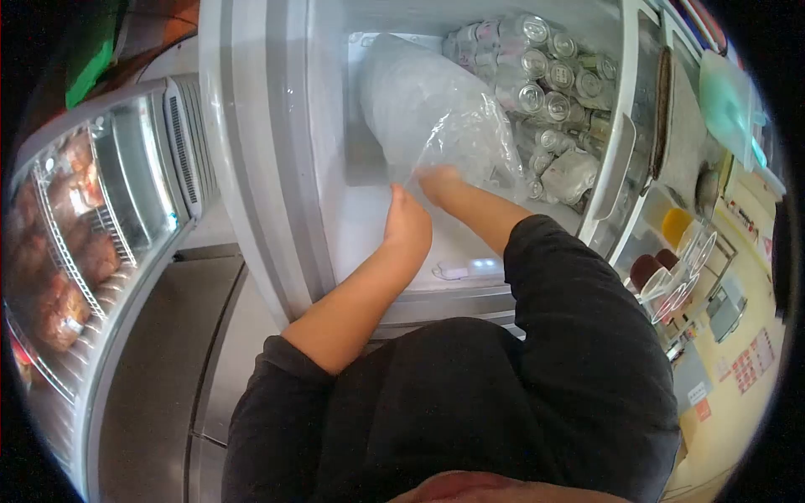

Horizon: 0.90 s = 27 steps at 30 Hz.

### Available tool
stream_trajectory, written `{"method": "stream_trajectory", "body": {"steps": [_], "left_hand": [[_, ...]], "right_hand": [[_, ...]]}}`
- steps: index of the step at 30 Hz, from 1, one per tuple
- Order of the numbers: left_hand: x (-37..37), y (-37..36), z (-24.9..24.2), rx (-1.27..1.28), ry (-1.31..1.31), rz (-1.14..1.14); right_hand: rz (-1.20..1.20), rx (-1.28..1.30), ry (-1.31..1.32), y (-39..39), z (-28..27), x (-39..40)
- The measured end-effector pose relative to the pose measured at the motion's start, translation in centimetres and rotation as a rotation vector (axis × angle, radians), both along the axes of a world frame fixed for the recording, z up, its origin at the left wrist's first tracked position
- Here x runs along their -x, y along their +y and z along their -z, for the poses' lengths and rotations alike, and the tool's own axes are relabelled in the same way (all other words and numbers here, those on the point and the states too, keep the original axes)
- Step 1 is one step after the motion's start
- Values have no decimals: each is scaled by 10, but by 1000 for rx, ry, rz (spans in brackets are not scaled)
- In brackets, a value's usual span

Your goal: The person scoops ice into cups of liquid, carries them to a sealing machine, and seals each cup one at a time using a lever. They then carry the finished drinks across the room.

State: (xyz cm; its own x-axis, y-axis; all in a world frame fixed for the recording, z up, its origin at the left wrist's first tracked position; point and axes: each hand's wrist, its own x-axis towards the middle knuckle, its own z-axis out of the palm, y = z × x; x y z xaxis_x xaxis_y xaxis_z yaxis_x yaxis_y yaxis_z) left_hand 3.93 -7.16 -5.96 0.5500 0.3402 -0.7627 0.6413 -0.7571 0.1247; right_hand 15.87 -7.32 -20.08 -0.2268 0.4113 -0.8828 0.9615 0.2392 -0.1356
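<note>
A large clear plastic bag (428, 101), with whitish contents, lies inside an open white chest (360, 226). Both of my hands are at the bag's near end. My left hand (407, 216) has its thumb raised against the plastic, and its other fingers are hidden behind it. My right hand (438, 183) is closed on the bag's gathered edge, slightly blurred. Rows of cans (532, 67) are stacked to the right of the bag, with a crumpled clear wrapper (570, 176) at their near end. A small white device with lit spots (470, 268) lies near the front wall.
To the left stands a lit display cabinet (180, 142) with packaged items (75, 277) on wire racks. The chest's thick rim (251, 151) runs along the left. On the right are a sliding lid with a handle (612, 168), dark red cups (650, 268) and a teal container (729, 109).
</note>
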Motion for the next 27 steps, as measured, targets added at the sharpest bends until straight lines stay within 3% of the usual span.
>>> {"method": "stream_trajectory", "body": {"steps": [1,3,5,6,9,11,14,16,20,23,27], "left_hand": [[1,2,-5,13,3,1],[-2,7,-13,37,1,7],[-3,4,-13,39,-19,39],[-4,2,-13,34,-25,62],[-5,-5,-13,-68,-5,52],[-7,-3,-24,64,13,31],[-9,10,-28,130,-6,54],[-12,18,-28,102,-18,79],[-14,7,-30,147,-7,101],[-14,12,-34,134,-16,117],[-15,1,-32,-71,-97,150]], "right_hand": [[-84,60,26,2,-9,7],[237,19,-107,25,-26,16],[401,-38,-211,11,-21,15],[412,-79,-244,-21,-5,4],[226,-47,-128,-16,81,-24],[246,3,-88,-41,106,-34],[479,-110,-153,-36,112,-32],[519,-75,-232,-45,84,-21],[415,113,-134,-14,37,-28],[-73,233,137,-9,49,-43],[22,-40,243,-26,87,-12]]}}
